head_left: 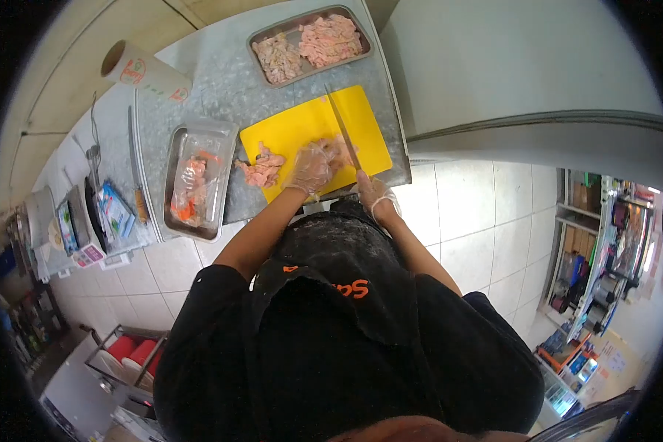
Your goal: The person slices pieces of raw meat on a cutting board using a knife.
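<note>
A yellow cutting board lies on the metal table. My left hand, in a clear plastic glove, presses with bent fingers on a piece of pale pink meat on the board. Gloved too, my right hand is closed round the handle of a long knife. The blade points away from me across the board, just right of that meat. More raw meat rests at the board's left edge. Beyond the board, a metal tray holds two heaps of cut meat.
Left of the board is a metal tray with a clear plastic container and orange-pink pieces. A white roll lies at the back left. Utensils and packets are on the far-left surface. A grey panel stands at the right.
</note>
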`<state>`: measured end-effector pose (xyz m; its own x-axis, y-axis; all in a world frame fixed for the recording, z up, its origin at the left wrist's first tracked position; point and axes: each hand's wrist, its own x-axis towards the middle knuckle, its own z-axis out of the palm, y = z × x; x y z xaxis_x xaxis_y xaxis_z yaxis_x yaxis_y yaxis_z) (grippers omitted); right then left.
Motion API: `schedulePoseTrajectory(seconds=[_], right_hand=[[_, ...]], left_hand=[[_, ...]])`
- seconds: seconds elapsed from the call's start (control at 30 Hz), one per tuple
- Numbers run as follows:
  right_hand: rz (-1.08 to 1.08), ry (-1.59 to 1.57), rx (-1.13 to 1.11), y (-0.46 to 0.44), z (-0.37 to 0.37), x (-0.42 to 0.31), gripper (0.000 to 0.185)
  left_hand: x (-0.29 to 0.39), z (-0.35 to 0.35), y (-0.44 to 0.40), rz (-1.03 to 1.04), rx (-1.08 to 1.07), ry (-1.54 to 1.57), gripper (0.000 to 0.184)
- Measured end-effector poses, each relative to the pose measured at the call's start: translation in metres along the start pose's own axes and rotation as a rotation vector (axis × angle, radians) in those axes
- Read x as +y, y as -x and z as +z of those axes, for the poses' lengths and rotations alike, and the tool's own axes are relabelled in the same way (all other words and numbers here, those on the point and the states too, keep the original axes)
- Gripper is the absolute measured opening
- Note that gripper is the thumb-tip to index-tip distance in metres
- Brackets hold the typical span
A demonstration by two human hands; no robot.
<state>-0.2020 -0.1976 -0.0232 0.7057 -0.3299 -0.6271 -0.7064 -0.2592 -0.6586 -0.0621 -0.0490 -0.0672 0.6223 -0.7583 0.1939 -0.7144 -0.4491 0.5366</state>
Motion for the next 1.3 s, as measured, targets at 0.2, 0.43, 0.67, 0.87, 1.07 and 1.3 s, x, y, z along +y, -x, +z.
schedulePoseTrajectory(seconds=[0.2, 0.43, 0.67, 0.87, 1.07, 1.3], right_hand=[[-0.137, 0.067, 0.161, -0.019, 0.021, -0.002, 0.063], [-0.426, 0.474, 0.113, -0.039, 0.015, 0.01, 0.035], [0.167, 0.335, 0.001, -0.008, 0.02, 0.034, 0.079], [0.069, 0.418, 0.001, -0.006, 0.021, 0.031, 0.082], [0.366, 0.525, -0.149, 0.037, 0.023, 0.053, 0.076], [-0.195, 0.485, 0.065, -0.001, 0.038, 0.057, 0.062]], left_hand=[[-0.016, 0.019, 0.003, -0.073, 0.205, 0.286, 0.02], [-0.018, 0.027, 0.003, -0.171, 0.268, 0.103, 0.016], [-0.025, 0.043, 0.005, -0.267, 0.226, 0.052, 0.014], [-0.028, 0.039, 0.002, -0.248, 0.244, 0.094, 0.016], [-0.026, 0.042, 0.005, -0.298, 0.182, 0.011, 0.018], [-0.026, 0.055, 0.007, -0.322, 0.251, 0.094, 0.015]])
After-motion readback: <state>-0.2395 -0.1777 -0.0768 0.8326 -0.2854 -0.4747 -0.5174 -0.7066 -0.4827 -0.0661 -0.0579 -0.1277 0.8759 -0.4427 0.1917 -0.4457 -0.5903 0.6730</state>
